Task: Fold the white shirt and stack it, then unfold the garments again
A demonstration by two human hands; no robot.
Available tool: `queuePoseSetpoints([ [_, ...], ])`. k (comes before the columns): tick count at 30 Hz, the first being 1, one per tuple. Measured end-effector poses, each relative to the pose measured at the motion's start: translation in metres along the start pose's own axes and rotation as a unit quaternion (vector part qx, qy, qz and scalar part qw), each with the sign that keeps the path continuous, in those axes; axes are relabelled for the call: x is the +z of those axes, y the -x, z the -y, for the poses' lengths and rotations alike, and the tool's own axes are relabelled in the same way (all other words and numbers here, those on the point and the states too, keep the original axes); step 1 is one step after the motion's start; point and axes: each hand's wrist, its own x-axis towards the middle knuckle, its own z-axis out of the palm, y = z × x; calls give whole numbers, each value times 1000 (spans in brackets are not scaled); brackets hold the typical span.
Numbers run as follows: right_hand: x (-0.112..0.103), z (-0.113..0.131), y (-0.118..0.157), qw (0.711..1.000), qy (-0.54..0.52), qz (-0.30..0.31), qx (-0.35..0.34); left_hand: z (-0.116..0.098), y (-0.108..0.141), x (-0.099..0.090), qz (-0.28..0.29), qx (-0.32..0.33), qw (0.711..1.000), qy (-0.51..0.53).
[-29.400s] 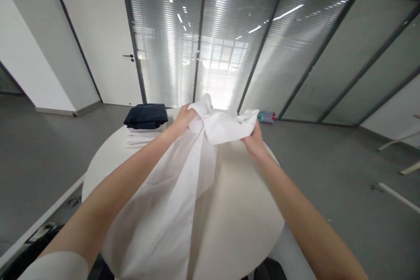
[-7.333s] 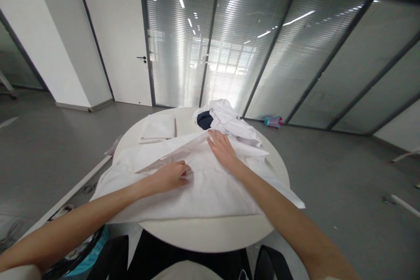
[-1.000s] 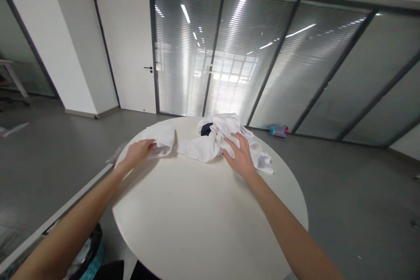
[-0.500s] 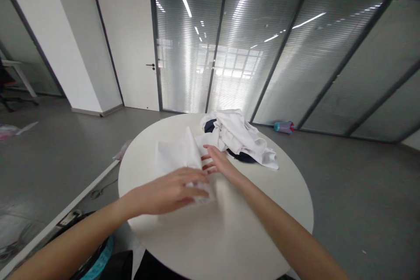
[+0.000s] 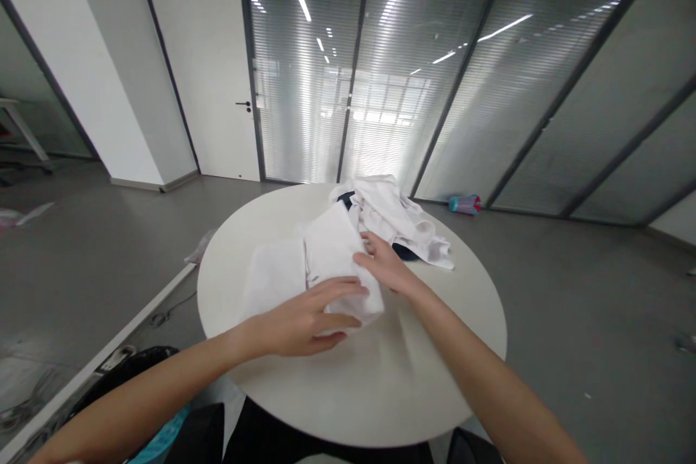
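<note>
A white cloth [image 5: 276, 272] lies partly folded on the round white table [image 5: 359, 395], its right part doubled into a flat panel. My left hand [image 5: 312, 315] rests over the near edge of that panel with its fingers apart. At the panel's right edge is my right hand [image 5: 385, 261], thumb and fingers closed on the cloth. Just behind it, a loose heap of white garments [image 5: 394, 214] lies at the table's far side, with dark fabric [image 5: 405, 252] showing underneath.
A bin with a black liner [image 5: 141, 370] stands on the floor at the lower left. A blue and red object [image 5: 465, 204] lies by the glass wall. A white strip with cables [image 5: 146, 312] runs along the floor left of the table.
The cloth's right part has come over to the right and now lies flatter and wider. My right hand has moved slightly right and closed on its edge. The view has shifted a little.
</note>
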Motion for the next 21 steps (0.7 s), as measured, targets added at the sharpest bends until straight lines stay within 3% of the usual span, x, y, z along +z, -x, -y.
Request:
queuePoseSetpoints([
  [2, -27, -13, 11, 998, -34, -3, 59, 6, 11, 2, 0, -23, 999, -36],
  [5, -69, -48, 30, 993, 55, -16, 108, 17, 31, 0, 77, -64, 994, -44],
  [8, -89, -76, 44, 969, 209, -127, 48, 21, 46, -3, 102, -111, 987, -48],
  [10, -81, -78, 50, 958, 262, -110, -34, 21, 49, -4, 95, -128, 986, -56],
  [12, -61, -70, 54, 947, 294, -2, -129, 21, 48, -5, 84, -127, 986, -74],
  [14, -36, -59, 56, 905, 348, 108, -219, 25, 48, -6, 68, -119, 985, -101],
  [16, -15, -51, 54, 854, 410, 165, -274, 35, 54, -12, 49, -111, 984, -127],
  [18, -6, -46, 51, 825, 454, 158, -297, 51, 69, -26, 17, -114, 981, -156],
  [21, -20, -40, 48, 817, 472, 58, -325, 76, 108, -61, -92, -154, 959, -220],
])
